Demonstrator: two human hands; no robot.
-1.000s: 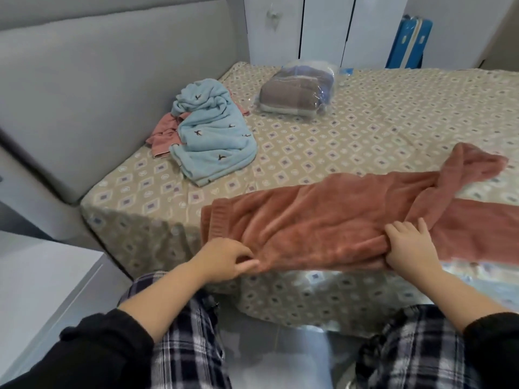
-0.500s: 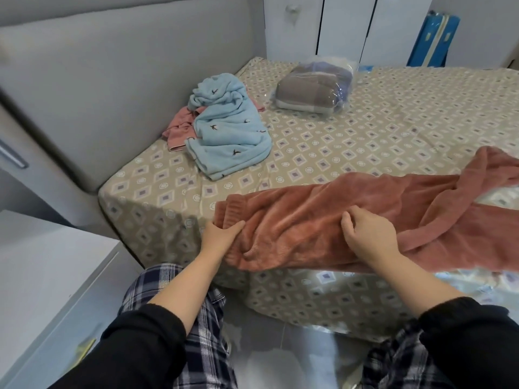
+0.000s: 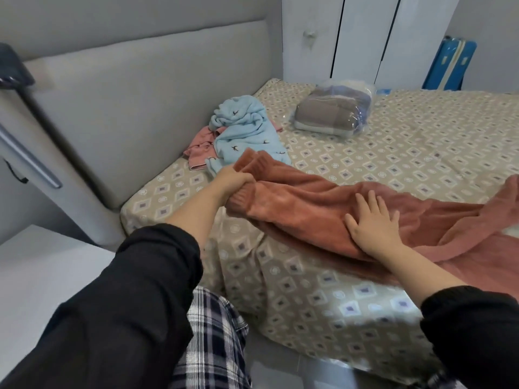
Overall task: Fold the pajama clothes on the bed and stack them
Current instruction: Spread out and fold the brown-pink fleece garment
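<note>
The left hand [image 3: 234, 181] grips the ribbed cuffs of the rust-pink pajama pants [image 3: 309, 197], which seem a little lifted off the bed [image 3: 421, 141], while the right hand [image 3: 373, 224] lies flat, fingers straight, on the legs near the bed's front edge.

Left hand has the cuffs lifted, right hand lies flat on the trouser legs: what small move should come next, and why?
Probably carry the cuffs rightward over the right hand, folding the legs in half. The left hand grips both cuffs raised off the bed, while the right hand presses flat on the pink trousers mid-leg, which looks like a fold line.
</note>
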